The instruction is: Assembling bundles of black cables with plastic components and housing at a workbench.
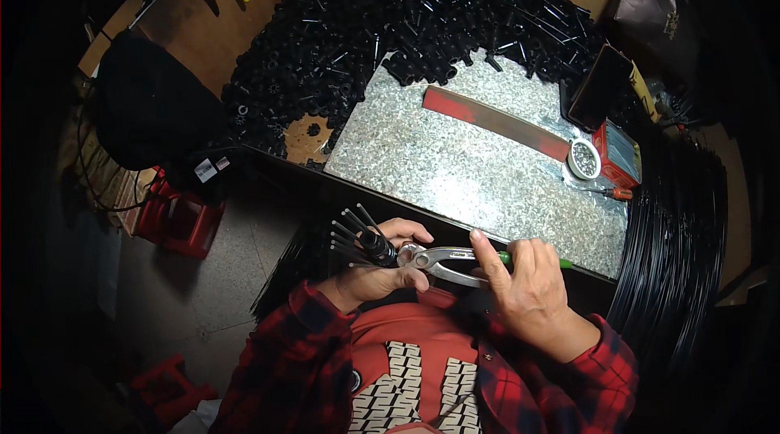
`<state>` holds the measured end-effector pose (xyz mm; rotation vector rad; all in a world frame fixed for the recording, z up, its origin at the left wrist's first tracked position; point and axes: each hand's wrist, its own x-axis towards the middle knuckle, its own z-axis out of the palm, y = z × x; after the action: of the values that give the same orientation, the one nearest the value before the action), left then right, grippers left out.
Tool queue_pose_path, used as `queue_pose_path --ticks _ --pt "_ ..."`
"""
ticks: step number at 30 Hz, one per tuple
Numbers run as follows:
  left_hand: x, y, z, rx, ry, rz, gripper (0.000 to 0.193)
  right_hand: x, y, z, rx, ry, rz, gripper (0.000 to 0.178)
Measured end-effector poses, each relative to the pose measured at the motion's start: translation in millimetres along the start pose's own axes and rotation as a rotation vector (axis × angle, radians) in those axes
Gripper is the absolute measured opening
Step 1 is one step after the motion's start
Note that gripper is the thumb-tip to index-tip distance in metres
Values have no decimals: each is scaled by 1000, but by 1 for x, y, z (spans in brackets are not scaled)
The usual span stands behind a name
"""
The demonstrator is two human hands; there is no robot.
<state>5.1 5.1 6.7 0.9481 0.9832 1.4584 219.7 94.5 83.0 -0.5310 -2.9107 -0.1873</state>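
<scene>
My left hand [370, 281] is closed round a short black cylindrical part [378, 248], with several thin dark rods [351, 227] fanning out of its left end. In my right hand [532, 292] is a pair of end-cutting pincers [447, 255] with bare metal arms and green grips. Its index finger points up and away, while the other fingers wrap the grips. The pincers' jaws meet the right end of the black part, close to my left fingertips. What exactly lies between the jaws is too small to make out.
A large heap of black plastic parts [349, 36] covers the bench's far side. On the speckled slab [390, 158] lie a red-brown bar [496, 123], a small white cup [583, 159] and a screwdriver [619, 193]. Long black rods [678, 223] are bundled at right; a red stool [179, 219] stands left.
</scene>
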Motion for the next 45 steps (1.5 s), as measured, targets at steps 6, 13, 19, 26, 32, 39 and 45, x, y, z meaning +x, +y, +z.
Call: queue_pose_path --ticks 6,13,19,26,32,39,45 --pt "2 -2 -1 57 -34 21 75 11 11 -22 -175 66 -88 55" --pt "-1 -11 1 -18 -59 61 64 15 15 -27 -102 -39 -99 55" --pt "-6 -4 1 115 5 41 79 7 10 -4 145 -80 -10 59" --pt "-4 -1 2 82 11 60 80 6 9 5 105 -10 -37 57" --pt "-6 1 3 78 47 33 79 9 6 -3 36 -9 -52 59" --pt "-7 0 -2 354 2 155 77 5 6 2 34 12 -62 59" --pt "-7 -1 -8 409 -11 174 77 7 4 0 70 8 -61 57"
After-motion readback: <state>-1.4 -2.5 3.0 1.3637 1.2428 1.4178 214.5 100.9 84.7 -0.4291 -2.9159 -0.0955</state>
